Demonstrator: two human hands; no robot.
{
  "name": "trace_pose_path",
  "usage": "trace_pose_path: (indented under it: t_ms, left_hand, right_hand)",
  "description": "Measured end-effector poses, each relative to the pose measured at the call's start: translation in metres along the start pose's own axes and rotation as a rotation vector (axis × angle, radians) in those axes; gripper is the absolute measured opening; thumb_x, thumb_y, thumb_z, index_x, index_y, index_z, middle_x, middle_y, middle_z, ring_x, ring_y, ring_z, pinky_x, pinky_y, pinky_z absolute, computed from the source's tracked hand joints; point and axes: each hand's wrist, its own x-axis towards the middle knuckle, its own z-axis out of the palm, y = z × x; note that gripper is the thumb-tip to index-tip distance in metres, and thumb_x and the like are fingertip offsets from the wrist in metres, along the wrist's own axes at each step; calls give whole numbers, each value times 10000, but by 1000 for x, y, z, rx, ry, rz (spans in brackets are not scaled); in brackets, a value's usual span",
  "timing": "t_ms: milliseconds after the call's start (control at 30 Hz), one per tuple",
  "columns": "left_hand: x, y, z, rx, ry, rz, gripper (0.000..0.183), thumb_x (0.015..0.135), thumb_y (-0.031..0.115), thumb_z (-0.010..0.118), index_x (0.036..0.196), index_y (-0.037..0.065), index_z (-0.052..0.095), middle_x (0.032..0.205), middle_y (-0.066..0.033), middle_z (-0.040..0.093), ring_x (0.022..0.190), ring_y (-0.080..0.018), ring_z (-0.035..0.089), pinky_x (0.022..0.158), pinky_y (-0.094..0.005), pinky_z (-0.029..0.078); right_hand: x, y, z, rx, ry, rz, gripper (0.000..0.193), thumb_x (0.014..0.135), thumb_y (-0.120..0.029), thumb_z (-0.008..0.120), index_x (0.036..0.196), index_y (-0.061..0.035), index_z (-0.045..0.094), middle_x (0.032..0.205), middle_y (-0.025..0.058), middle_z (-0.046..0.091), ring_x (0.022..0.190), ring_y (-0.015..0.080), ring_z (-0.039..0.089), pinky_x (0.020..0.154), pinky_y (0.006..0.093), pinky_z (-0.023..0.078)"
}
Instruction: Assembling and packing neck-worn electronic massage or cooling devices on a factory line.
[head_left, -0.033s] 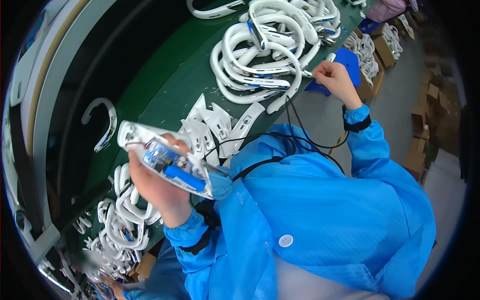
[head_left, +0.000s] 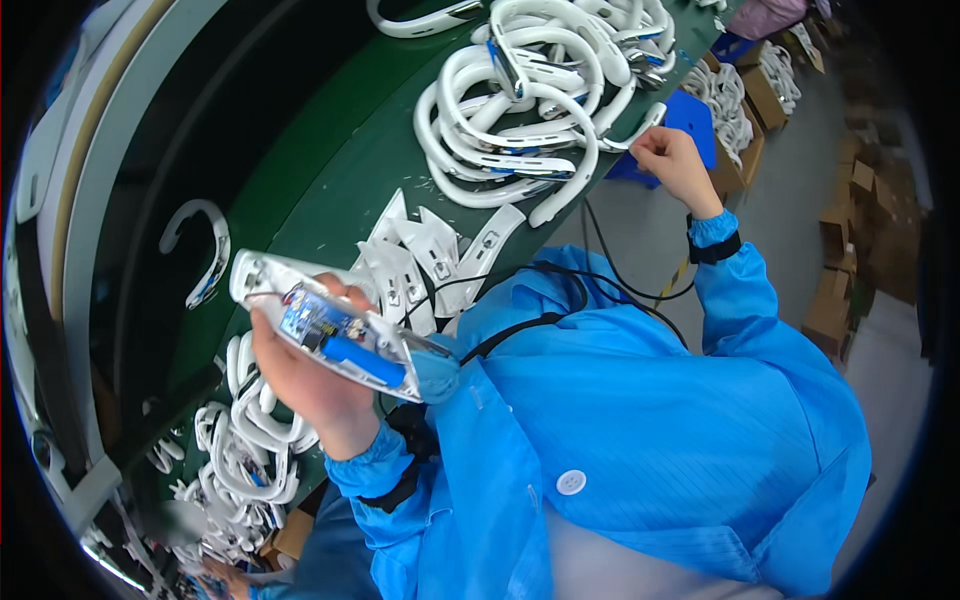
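Note:
My left hand (head_left: pixel 312 388) is wrapped round a white open casing (head_left: pixel 262 277), held up over the bench edge. Inside the casing lie a blue circuit board (head_left: pixel 305 315) and a blue cylindrical battery (head_left: pixel 362 360). A thin wire shows at the board's upper end. At the bench's right edge, my right hand (head_left: pixel 680 170) has its thumb and fingers pressed together. Right by its fingertips is the end of a white curved band (head_left: pixel 652 122); whether the fingers grip it is unclear. A pile of white neckband-shaped parts (head_left: pixel 580 135) lies just left of that hand.
White shell pieces (head_left: pixel 435 250) lie on the green bench (head_left: pixel 335 185) beyond my left hand. More curved parts (head_left: pixel 250 430) are piled at lower left. Black cables (head_left: pixel 625 285) cross my lap. Right of the bench are a blue stool (head_left: pixel 690 120) and cardboard boxes (head_left: pixel 765 100).
The view has shifted slightly. The white band end beside my right hand shows more now, and the dark cables by the bench edge have swung. My left hand still holds the casing.

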Motion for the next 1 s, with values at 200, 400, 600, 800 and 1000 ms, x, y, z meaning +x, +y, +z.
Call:
trace_pose_path:
  t_ms: [200,400,600,800,1000]
  left_hand:
    - [6,-3,-2,90,16,-12,430,909,375,217,1017,51,478,807,-136,574,698,-253,565,595,-353,466]
    - [8,-7,4,73,-19,-67,419,909,366,216,1058,65,466,805,-142,570,665,-259,565,593,-354,467]
    - [6,-12,2,84,-37,-46,432,908,361,198,1058,49,455,791,-153,566,656,-269,568,596,-366,466]
    - [4,-10,-9,107,-98,-43,485,898,355,199,979,-9,508,811,-152,579,704,-267,572,654,-393,480]
    - [14,-26,8,194,-97,57,479,908,315,180,1022,-13,510,960,-218,615,798,-230,574,768,-336,456]
  right_hand:
    - [-1,112,2,-208,141,0,146,752,-32,552,877,12,613,720,81,618,682,169,589,658,288,465]
    - [1,115,-3,-164,105,43,294,737,30,442,965,2,625,878,113,650,797,198,606,727,317,471]
    - [6,67,-4,377,133,425,256,713,11,458,893,23,639,938,122,656,881,184,610,794,286,462]
    - [16,21,7,746,-112,201,239,797,-90,440,945,23,589,1028,133,621,932,212,603,840,307,472]
    - [-19,-92,65,758,-633,-190,271,864,-169,474,1005,27,596,972,120,635,917,201,605,829,315,470]
